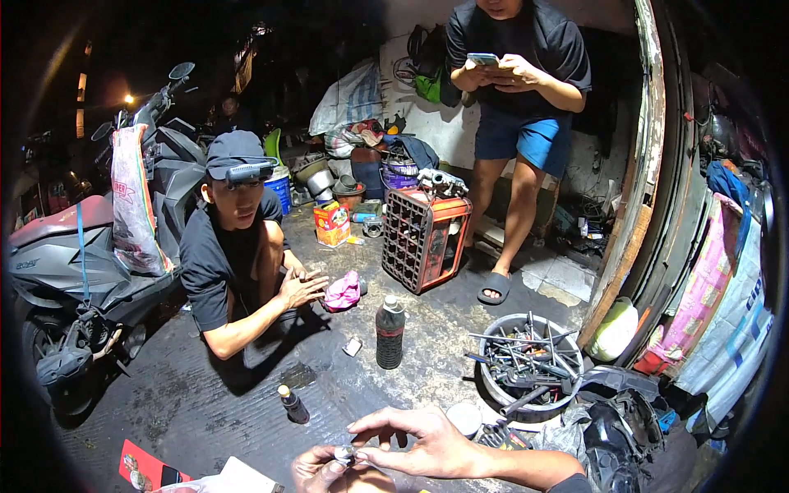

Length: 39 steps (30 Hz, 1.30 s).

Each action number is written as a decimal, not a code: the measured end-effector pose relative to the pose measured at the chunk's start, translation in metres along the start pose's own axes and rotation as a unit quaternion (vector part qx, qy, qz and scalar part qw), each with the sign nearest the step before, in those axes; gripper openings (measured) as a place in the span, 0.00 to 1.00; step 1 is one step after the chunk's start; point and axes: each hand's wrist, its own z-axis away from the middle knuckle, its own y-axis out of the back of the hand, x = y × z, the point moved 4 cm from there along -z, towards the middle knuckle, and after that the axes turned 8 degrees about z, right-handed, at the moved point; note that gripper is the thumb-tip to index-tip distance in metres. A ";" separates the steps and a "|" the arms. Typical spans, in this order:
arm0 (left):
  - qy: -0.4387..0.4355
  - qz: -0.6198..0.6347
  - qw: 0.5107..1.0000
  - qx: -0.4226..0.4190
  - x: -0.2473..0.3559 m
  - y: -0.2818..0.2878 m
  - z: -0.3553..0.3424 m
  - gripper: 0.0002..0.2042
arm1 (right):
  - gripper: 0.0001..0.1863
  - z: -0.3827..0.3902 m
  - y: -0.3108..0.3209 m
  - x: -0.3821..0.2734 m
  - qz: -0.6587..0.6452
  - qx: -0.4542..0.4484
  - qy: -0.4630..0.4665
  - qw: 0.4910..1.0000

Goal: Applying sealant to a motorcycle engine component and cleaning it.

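Observation:
At the bottom of the head view, my left hand (316, 472) is closed on a small shiny metal part (344, 453), pinched by the thumb and fingers. My right hand (423, 444) reaches in from the right, its fingers curved and apart over the part. The right thumb lies against or right beside the metal; I cannot tell whether it presses on it. Just beyond my hands stand a small dark bottle with a yellow cap (293, 405) and a larger dark plastic bottle with a pale cap (389, 332).
A grey basin (485, 376) of tools stands to the right, near black parts (629, 435). A person (234, 238) squats ahead left by a pink cloth (343, 292) and a motorcycle (90, 255). Behind a red crate (417, 242), another person (522, 90) stands holding a phone.

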 end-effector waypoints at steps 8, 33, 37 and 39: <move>-0.009 0.018 1.000 0.015 0.004 -0.018 -0.001 0.07 | 0.53 -0.064 0.090 -0.030 -0.058 0.138 -0.006 0.989; -0.027 -0.002 0.996 0.086 0.001 -0.010 -0.026 0.07 | 0.34 -0.067 0.072 -0.021 0.069 -0.083 0.004 0.994; -0.027 0.002 0.995 0.091 -0.002 -0.009 -0.023 0.08 | 0.32 -0.063 0.063 -0.024 0.072 -0.071 0.018 0.995; -0.033 -0.018 0.994 0.099 -0.001 -0.003 -0.023 0.08 | 0.31 -0.062 0.055 -0.022 0.101 -0.082 0.011 0.991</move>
